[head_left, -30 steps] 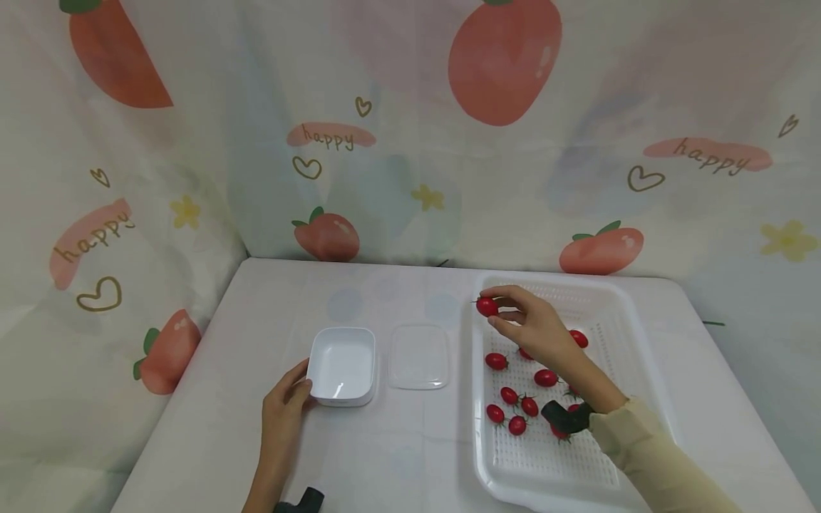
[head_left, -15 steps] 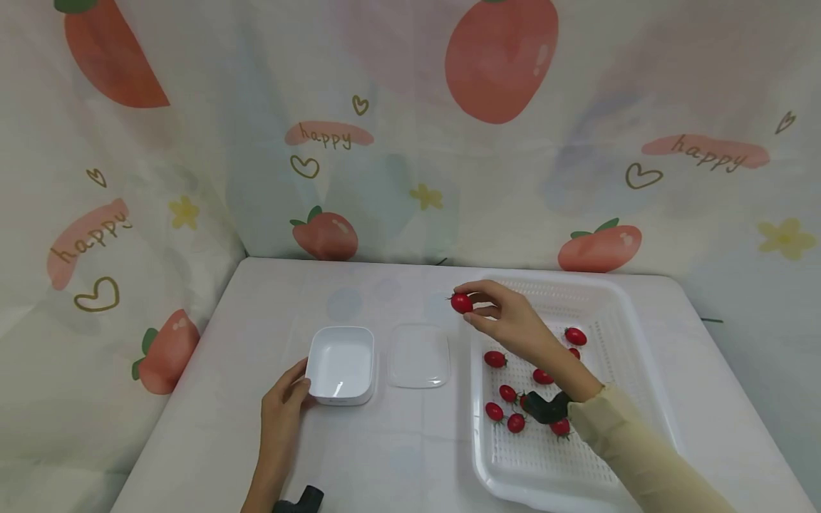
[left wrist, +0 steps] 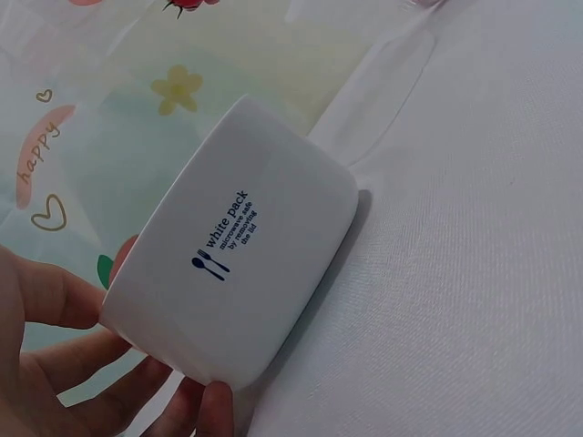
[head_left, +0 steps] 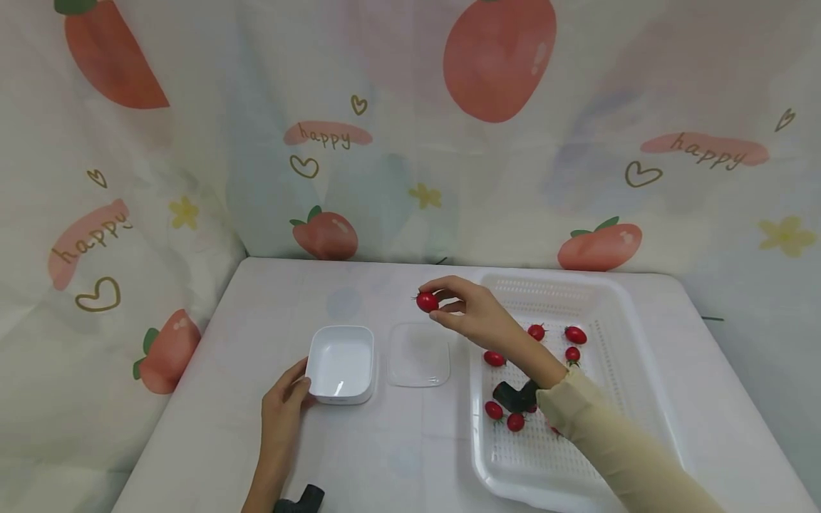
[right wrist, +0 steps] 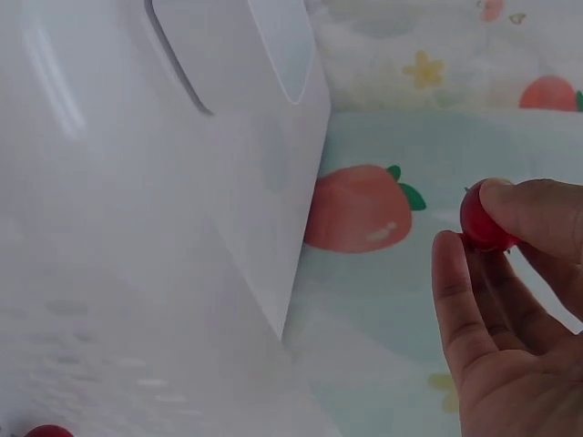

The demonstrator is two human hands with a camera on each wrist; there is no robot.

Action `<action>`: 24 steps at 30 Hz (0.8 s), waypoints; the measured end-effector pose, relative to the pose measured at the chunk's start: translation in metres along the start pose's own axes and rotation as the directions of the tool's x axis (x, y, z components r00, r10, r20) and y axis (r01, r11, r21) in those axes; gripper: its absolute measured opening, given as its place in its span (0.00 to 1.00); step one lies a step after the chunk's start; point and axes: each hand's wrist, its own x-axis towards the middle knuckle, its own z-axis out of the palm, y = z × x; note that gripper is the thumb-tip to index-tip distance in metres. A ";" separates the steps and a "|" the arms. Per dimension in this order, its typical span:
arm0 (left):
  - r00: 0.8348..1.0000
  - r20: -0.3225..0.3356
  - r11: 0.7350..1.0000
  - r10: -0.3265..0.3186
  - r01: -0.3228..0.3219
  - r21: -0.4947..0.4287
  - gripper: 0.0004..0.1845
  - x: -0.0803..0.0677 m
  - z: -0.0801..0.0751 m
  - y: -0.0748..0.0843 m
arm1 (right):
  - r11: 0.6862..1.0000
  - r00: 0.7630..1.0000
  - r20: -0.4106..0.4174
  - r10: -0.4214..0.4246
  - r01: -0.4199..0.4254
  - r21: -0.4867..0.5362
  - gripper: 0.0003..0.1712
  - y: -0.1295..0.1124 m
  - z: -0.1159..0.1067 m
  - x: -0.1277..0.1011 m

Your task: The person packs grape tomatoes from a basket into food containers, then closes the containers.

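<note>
My right hand (head_left: pixel 470 311) pinches a red cherry tomato (head_left: pixel 427 302) between thumb and fingertips, raised behind a clear plastic lid (head_left: pixel 419 355). The right wrist view shows the thumb (right wrist: pixel 537 214) on the tomato, its little green stem poking out. My left hand (head_left: pixel 284 400) rests against the left side of a square white container (head_left: pixel 340 390), its fingers spread along that wall. Seen from the left wrist, the container wall (left wrist: pixel 273 164) bears blue print and a fork-and-spoon mark. The container's visible inside holds nothing.
A big white perforated basket (head_left: pixel 477 456) stands at the right, with several cherry tomatoes (head_left: pixel 516 422) on its floor. My right forearm and its black wrist camera (head_left: pixel 513 396) cross over it, hiding some. A fruit-printed cloth (head_left: pixel 513 199) backs the white table (head_left: pixel 385 463).
My right hand has carried the cherry tomato left, from over the basket's left edge to above the back of the clear lid. My left hand and the container have stayed in place.
</note>
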 end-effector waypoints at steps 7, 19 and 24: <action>1.000 0.007 1.000 0.001 -0.001 -0.023 0.22 -0.001 -0.001 -0.002 | 0.999 0.997 0.066 -0.041 0.038 0.037 0.23 -0.005 0.015 0.013; 1.000 -0.002 1.000 0.003 -0.003 -0.017 0.21 -0.001 0.000 -0.003 | 0.996 0.984 0.160 -0.075 0.066 0.060 0.21 -0.013 0.049 0.030; 1.000 0.001 1.000 0.006 -0.006 -0.017 0.21 -0.001 -0.001 -0.002 | 0.995 0.976 0.204 -0.080 0.068 0.066 0.21 -0.014 0.061 0.035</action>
